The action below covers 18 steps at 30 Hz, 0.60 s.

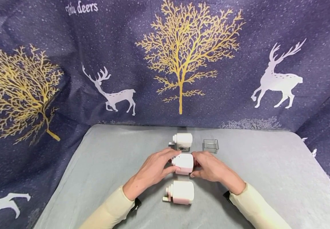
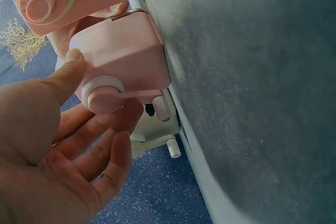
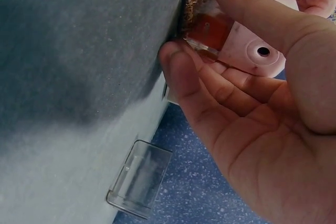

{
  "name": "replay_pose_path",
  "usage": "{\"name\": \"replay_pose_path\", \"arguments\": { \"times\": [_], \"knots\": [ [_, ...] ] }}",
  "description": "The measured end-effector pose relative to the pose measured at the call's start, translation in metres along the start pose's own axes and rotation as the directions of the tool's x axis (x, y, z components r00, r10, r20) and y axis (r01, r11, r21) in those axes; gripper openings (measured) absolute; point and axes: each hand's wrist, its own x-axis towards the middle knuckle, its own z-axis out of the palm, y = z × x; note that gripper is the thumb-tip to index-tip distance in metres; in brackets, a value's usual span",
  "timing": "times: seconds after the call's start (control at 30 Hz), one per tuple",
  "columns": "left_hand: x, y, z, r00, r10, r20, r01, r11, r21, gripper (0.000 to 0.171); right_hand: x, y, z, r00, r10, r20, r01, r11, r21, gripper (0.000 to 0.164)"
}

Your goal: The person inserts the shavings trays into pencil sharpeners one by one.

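Observation:
A pink crank pencil sharpener stands on the table between both hands. My left hand holds its crank side, thumb on one edge of the body and fingers around the other side near the crank. From the opposite side my right hand grips the end with the pencil hole, thumb and fingers to either side of the clear shavings drawer. Shavings and a reddish part show through that drawer. Whether it is fully seated I cannot tell.
Nearer to me stands another pink sharpener, crank to the left. Behind the held one is a white sharpener. A loose clear drawer lies at the back, right of the white one. A dark deer-print cloth hangs behind the grey table.

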Motion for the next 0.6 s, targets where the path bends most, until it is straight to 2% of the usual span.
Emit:
{"name": "replay_pose_path", "arguments": {
  "times": [0.6],
  "knots": [
    [-0.0006,0.0013,-0.0007,1.000,0.007,-0.012,-0.007,1.000,0.003,0.059,0.0043,-0.0018,0.0011,0.999,0.031,0.029,-0.031,1.000,-0.003,0.036]
  ]
}}
